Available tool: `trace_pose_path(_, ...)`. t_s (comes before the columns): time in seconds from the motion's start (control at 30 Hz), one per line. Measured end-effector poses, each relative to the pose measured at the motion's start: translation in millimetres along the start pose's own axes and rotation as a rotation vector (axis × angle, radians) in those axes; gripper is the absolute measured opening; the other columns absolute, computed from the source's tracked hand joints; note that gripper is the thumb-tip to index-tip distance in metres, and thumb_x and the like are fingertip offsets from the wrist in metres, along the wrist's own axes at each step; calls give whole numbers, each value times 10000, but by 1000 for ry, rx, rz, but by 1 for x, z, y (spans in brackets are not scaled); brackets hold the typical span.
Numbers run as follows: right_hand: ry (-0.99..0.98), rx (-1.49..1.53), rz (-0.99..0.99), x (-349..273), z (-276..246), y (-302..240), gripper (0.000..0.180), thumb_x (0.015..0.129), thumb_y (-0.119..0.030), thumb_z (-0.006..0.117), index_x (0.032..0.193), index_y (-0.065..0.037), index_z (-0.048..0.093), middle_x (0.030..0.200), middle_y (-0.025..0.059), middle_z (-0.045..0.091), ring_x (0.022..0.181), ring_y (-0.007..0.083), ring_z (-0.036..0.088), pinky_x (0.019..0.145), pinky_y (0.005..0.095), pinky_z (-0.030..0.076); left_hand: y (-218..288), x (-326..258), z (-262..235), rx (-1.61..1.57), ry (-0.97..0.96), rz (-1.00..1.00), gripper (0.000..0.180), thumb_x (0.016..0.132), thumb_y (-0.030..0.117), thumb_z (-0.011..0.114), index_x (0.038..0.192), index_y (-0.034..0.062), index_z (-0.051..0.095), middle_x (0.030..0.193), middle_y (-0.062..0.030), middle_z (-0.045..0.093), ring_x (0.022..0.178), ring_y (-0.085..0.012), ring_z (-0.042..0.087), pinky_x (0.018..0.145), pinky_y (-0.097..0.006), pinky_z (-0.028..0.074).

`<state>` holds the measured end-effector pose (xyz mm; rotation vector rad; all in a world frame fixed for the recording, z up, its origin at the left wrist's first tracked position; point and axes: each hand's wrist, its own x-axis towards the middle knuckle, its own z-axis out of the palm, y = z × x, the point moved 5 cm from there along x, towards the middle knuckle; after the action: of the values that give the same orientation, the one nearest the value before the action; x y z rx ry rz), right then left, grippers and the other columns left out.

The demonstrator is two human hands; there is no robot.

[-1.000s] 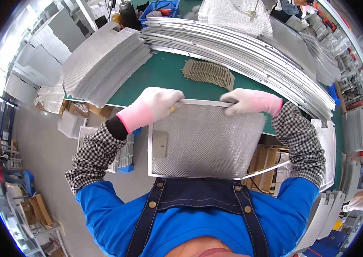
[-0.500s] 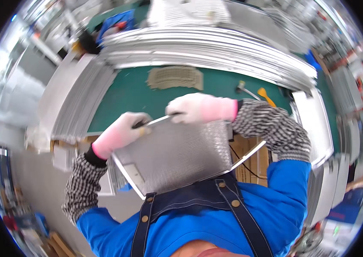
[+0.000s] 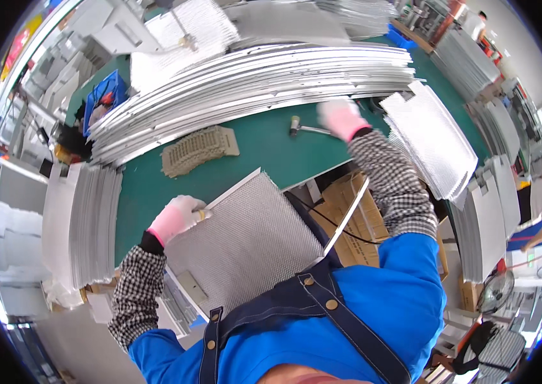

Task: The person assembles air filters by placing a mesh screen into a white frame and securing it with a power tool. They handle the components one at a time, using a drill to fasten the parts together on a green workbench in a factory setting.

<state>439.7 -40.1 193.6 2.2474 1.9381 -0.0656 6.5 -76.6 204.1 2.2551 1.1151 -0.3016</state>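
A silver mesh filter panel (image 3: 245, 237) leans from the green table's near edge against my apron. Metal frame strips run along its left side and its lower edge. One strip (image 3: 346, 217) juts out at an angle past its lower right corner. My left hand (image 3: 180, 217), in a white and pink glove, pinches the panel's upper left edge. Away from the panel, my right hand (image 3: 342, 118) is over the table at the end of a small hammer's handle (image 3: 314, 130). Motion smears its fingers, so whether it holds anything is unclear.
A long stack of metal strips (image 3: 251, 77) crosses the table's far side. A beige ridged pad (image 3: 199, 150) lies before it. Mesh sheets (image 3: 431, 141) are piled at the right, and stacked panels (image 3: 91, 224) stand at the left. Cardboard (image 3: 354, 217) shows below the table edge.
My right hand has let go of the panel's upper edge and moved away to the far right, by the hammer. My left hand still holds the panel. The whole view has turned.
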Motion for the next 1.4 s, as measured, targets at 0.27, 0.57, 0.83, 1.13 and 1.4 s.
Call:
trace_pose_path(0.27, -11, -7, 35, 8, 26, 53, 387, 813, -226, 691, 1160, -56, 700, 1121, 222, 706, 1072, 381, 673, 922, 478, 537, -55, -2, 23, -135, -72, 32, 488, 914, 442, 670, 1045, -24, 730, 949, -211, 731, 861, -338, 692, 787, -419, 527)
trace_pose_path(0.57, 687, 169, -1105, -138, -62, -221, 229, 961, -142, 609, 1178, -164, 680, 768, 42, 630, 604, 232, 618, 540, 368, 522, -88, 11, 53, -310, -217, -50, 485, 905, 459, 720, 1193, 70, 733, 975, -91, 736, 799, -205, 678, 703, -351, 580)
trace_pose_path(0.83, 425, 264, -1510, -195, 24, -427, 397, 916, -145, 596, 1311, -150, 636, 804, 58, 576, 658, 197, 642, 526, 356, 545, -85, 12, 47, -298, -219, -83, 471, 924, 446, 700, 1191, 59, 722, 1016, -97, 737, 933, -213, 689, 773, -360, 569)
trace_pose_path(1.13, 325, 40, -1215, -168, 27, -375, 394, 964, -181, 550, 1354, -191, 607, 801, 73, 617, 705, 238, 690, 587, 371, 578, -69, 10, 38, -63, -111, 29, 329, 915, 280, 630, 1141, 68, 742, 960, -135, 753, 870, -277, 707, 770, -401, 540)
trace_pose_path(1.4, 247, -111, -773, -120, 40, -200, 427, 1029, -202, 488, 1442, -307, 495, 845, 85, 590, 775, 273, 676, 651, 406, 564, -55, -15, 45, 18, 30, -18, 399, 968, 401, 599, 1087, 46, 738, 1056, -195, 706, 1022, -385, 654, 891, -463, 517)
